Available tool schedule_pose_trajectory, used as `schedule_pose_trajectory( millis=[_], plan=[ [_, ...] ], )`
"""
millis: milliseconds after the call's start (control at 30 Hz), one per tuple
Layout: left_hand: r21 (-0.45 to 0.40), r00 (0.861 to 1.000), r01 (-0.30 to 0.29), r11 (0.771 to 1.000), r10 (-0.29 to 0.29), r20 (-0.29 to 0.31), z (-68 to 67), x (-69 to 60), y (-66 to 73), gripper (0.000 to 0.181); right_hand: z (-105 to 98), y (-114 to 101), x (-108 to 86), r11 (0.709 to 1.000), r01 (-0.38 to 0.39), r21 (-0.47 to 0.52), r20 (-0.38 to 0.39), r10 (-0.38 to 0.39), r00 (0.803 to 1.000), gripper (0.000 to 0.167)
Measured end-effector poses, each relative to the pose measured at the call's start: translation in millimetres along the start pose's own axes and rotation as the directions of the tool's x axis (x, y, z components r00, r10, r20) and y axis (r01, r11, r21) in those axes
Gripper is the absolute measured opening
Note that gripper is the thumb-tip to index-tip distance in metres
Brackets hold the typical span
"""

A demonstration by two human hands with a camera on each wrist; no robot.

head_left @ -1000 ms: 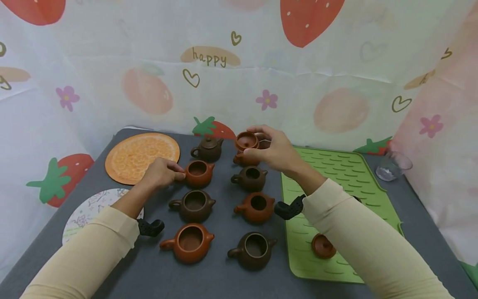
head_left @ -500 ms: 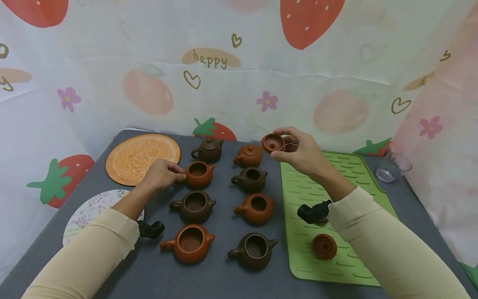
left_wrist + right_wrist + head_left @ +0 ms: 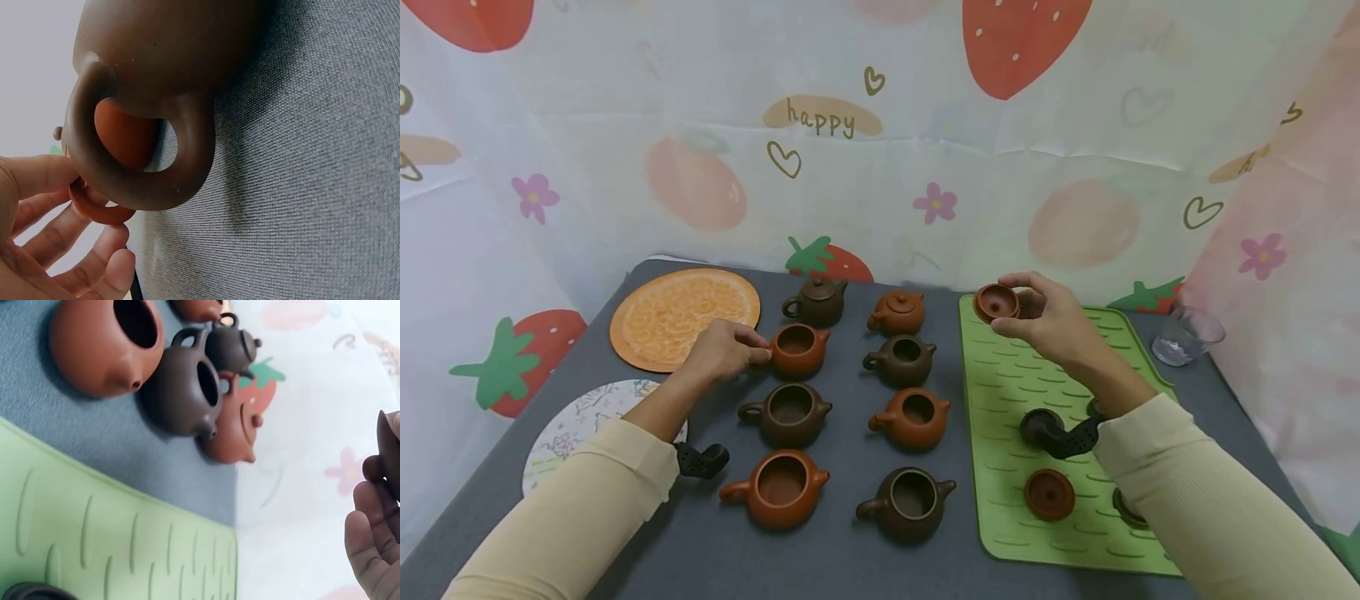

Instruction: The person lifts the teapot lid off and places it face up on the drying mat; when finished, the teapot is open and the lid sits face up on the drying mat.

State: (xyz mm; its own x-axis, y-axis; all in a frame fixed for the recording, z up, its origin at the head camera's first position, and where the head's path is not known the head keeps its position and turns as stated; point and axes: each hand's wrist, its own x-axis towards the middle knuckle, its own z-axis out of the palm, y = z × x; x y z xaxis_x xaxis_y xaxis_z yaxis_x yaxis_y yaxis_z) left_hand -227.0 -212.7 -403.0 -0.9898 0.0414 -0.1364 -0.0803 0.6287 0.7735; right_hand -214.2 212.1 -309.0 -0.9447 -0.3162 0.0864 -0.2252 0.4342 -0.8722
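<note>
Centre-right, my right fingers (image 3: pixel 1013 328) pinch a lid (image 3: pixel 997 302): hold steady. Centre-left, my left fingers (image 3: pixel 749 335) pinch a pot handle (image 3: pixel 103 215).

A pale fabric backdrop (image 3: pixel 842 200) rises behind and beside a grey, woven-topped table (image 3: pixel 820 571); its print shows red strawberries (image 3: pixel 1026 42), faded peach-toned fruit (image 3: pixel 696 183), pinkish flowers (image 3: pixel 936 203), heart outlines (image 3: pixel 768 152) and the word "happy" (image 3: pixel 822 115); faint creases cross it; the light is soft

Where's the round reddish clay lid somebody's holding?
In the head view, right of centre: the right hand holds the round reddish clay lid, seen against the far left corner of the green ridged mat.
</note>
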Motion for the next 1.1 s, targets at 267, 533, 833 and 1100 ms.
schedule_pose_trajectory(
  millis=[267, 533, 833, 1100],
  plan=[
    [0.001, 1.0, 0.015, 1.0, -0.015, 0.008, -0.2, 0.4, 0.5, 0.019, -9.0, 18.4, -7.1, 0.995, -0.077, -0.068, -0.017, 0.076, 0.997, 0.056],
    [0.0, 1.0, 0.016, 1.0, -0.016, 0.005, 0.1, 1.4, 0.7, 0.018, -18.1, 39.8, -12.2, 0.981, -0.162, -0.107, -0.009, 0.162, 0.987, 0.056],
    [0.001, 1.0, 0.018, 1.0, -0.018, -0.001, 0.1, 0.7, 1.1, 0.018, -24.5, 60.9, -17.0, 0.965, -0.209, -0.159, 0.003, 0.212, 0.977, 0.058],
    [0.001, 1.0, 0.025, 1.0, -0.025, 0.0, 0.0, 0.5, 1.9, 0.018, -26.9, 77.5, -23.2, 0.957, -0.21, -0.2, 0.03, 0.22, 0.975, 0.057]
  ],
)
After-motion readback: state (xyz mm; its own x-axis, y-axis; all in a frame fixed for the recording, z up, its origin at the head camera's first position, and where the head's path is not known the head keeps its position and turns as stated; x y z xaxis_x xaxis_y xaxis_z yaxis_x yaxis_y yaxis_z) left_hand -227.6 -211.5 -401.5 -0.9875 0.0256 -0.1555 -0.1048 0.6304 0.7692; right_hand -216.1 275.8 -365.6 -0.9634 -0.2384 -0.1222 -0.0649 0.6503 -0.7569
